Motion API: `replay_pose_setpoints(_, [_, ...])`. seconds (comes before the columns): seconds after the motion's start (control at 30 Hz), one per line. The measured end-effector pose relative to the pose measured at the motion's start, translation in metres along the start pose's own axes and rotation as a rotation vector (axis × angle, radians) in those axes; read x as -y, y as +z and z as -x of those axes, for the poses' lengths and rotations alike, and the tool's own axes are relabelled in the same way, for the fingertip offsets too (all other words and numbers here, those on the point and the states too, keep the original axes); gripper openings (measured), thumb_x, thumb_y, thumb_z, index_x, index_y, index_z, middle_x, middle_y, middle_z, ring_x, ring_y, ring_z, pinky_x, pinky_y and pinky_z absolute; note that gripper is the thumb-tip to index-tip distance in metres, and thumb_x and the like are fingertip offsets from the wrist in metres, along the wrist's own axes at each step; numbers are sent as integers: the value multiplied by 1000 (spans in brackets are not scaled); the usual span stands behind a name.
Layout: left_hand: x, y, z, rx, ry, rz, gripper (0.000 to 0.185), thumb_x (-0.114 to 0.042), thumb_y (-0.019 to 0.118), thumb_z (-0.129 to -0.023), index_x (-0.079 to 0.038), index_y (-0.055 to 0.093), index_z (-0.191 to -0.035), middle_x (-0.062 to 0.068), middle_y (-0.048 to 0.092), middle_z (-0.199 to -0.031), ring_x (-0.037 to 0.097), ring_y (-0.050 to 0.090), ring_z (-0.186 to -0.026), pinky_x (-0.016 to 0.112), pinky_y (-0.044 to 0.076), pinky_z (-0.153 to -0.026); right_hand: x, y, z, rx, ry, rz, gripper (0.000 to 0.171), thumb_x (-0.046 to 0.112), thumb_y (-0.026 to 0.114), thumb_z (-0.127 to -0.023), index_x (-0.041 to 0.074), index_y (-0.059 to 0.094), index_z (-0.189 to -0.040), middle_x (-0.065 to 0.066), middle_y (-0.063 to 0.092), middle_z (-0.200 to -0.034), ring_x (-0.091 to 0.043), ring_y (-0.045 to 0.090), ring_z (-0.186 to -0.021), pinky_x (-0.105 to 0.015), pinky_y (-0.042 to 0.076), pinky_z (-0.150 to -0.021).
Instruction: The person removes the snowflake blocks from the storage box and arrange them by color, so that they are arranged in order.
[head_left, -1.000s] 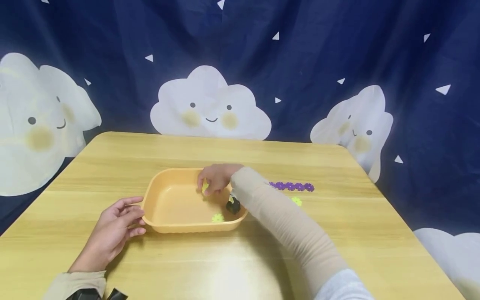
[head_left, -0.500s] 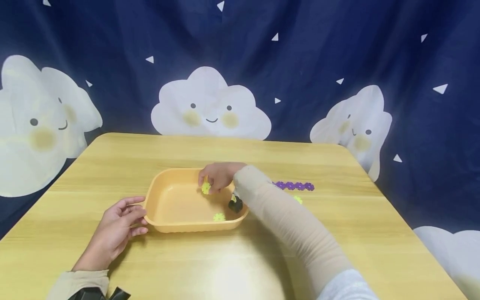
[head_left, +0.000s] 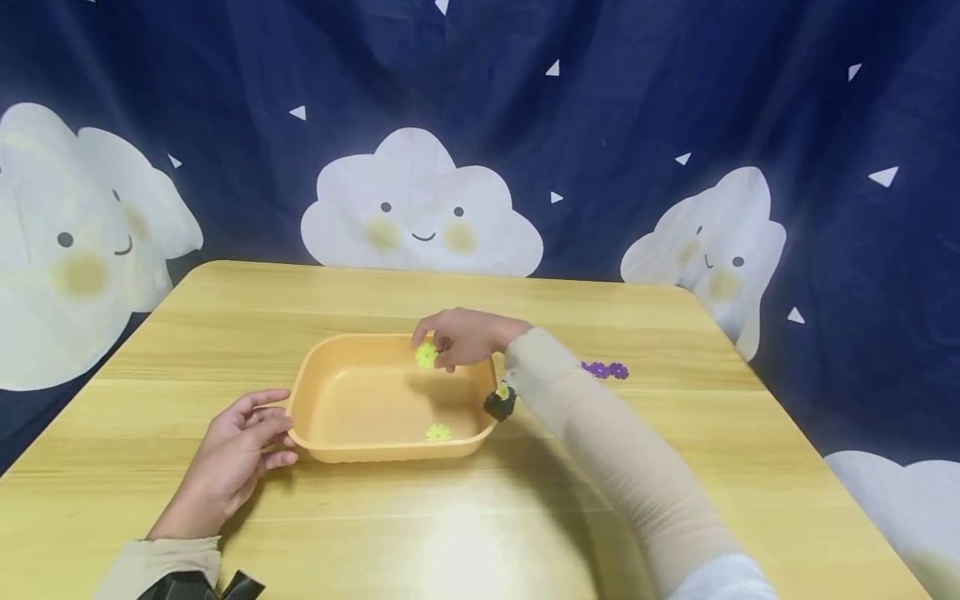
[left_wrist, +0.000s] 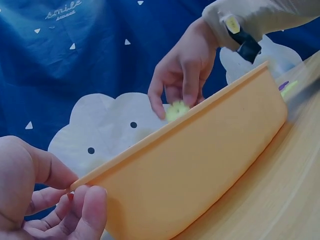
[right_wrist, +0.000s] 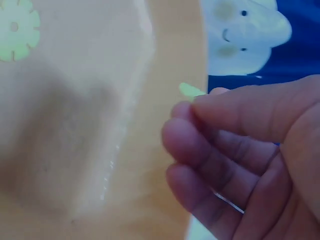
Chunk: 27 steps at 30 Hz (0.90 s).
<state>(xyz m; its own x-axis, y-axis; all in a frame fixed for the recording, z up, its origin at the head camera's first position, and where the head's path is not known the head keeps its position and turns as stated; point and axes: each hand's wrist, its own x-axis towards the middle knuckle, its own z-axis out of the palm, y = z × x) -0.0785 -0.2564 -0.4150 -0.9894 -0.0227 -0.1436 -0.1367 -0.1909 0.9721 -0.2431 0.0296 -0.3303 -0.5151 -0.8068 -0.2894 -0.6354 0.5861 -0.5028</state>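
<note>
Wooden table (head_left: 675, 467) under both hands; the right hand (head_left: 468, 337) pinches a yellow flower piece (head_left: 426, 356) above the orange tray (head_left: 315, 392) — half hidden by fingertips. Left hand (head_left: 236, 450), fingers relaxed, touches the tray's rim; purple pieces (head_left: 606, 369) lie partly hidden beyond the right sleeve.

A small yellow-green flower-shaped disc (head_left: 426, 355), flat with notched petals round its edge, is pinched in the fingertips of the right hand (head_left: 467, 337) above the far right part of an orange tray (head_left: 307, 392). A second, matching disc (head_left: 438, 432) lies flat on the tray's floor by the near wall. The tray is shallow, rectangular with rounded corners, upright on the bench (head_left: 480, 533); the left hand (head_left: 238, 454) touches its left rim.
</note>
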Motion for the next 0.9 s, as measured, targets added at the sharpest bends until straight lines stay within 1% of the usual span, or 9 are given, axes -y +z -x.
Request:
replay_pose_setpoints(0.07, [-1, 1, 0, 1, -2, 8, 34, 3, 54, -96, -10, 43, -125, -3, 55, -94, 12, 58, -72, 26, 60, -59, -2, -3, 9, -51, -9, -37, 37, 2, 62, -93, 5, 55, -129, -13, 69, -84, -25, 69, -79, -25, 53, -80])
replay_pose_setpoints(0.17, [-2, 3, -1, 1, -3, 12, 36, 3, 55, -95, -10, 42, -126, -2, 55, -93, 11, 58, -72, 26, 60, -59, -6, -8, 21, -129, -2, -127, 38, 0, 64, -91, 5, 55, -128, -15, 70, -91, -25, 69, -78, -26, 55, -73])
replay_pose_setpoints(0.27, [-2, 3, -1, -2, -1, 5, 37, 2, 55, -95, -10, 41, -127, -2, 54, -92, 11, 58, -72, 26, 60, -59, -10, -11, 30, -179, 6, -184, 38, -2, 64, -90, 6, 55, -126, -13, 69, -88, -24, 67, -77, -27, 55, -69])
replay_pose_setpoints(0.33, [-2, 2, 0, -7, -6, -8, 36, 2, 54, -96, -12, 42, -127, -3, 54, -92, 11, 58, -73, 26, 60, -60, -14, -12, 35, -193, 8, -211, 38, -2, 64, -90, 7, 56, -125, -12, 68, -87, -26, 67, -77, -27, 55, -68])
replay_pose_setpoints(0.47, [1, -1, 2, -21, -5, -7, 36, 3, 54, -96, -12, 42, -126, -3, 54, -92, 12, 58, -72, 26, 60, -59, -21, -12, 41, -214, 6, -241, 37, -3, 63, -90, 9, 55, -125, -18, 67, -89, -29, 65, -77, -27, 53, -68])
replay_pose_setpoints(0.57, [3, -3, 1, -22, 6, 8, 37, 3, 55, -95, -11, 42, -127, -2, 54, -92, 11, 58, -71, 26, 60, -58, -26, -12, 45, -234, 4, -281, 38, -5, 62, -90, 7, 55, -124, -23, 66, -91, -33, 65, -80, -29, 56, -71])
replay_pose_setpoints(0.7, [3, -5, 1, -18, 16, 12, 39, 3, 56, -95, -11, 41, -128, -2, 55, -92, 12, 59, -71, 27, 61, -58, -35, -10, 51, -254, 1, -334, 38, -7, 61, -89, 4, 54, -125, -23, 66, -91, -36, 66, -84, -39, 60, -78])
replay_pose_setpoints(0.8, [2, -4, 1, -21, 20, 6, 39, 3, 57, -94, -11, 41, -128, -2, 55, -91, 12, 59, -71, 27, 60, -58, -42, -8, 59, -283, 3, -334, 38, -6, 62, -89, 3, 54, -125, -21, 65, -90, -35, 67, -83, -41, 59, -76])
replay_pose_setpoints(0.9, [2, -1, 0, -20, 13, -1, 39, 2, 57, -95, -12, 42, -127, -2, 55, -91, 12, 59, -71, 26, 60, -57, -51, -6, 68, -319, 20, -342, 37, -5, 62, -90, 3, 54, -125, -23, 63, -90, -35, 66, -82, -42, 59, -74])
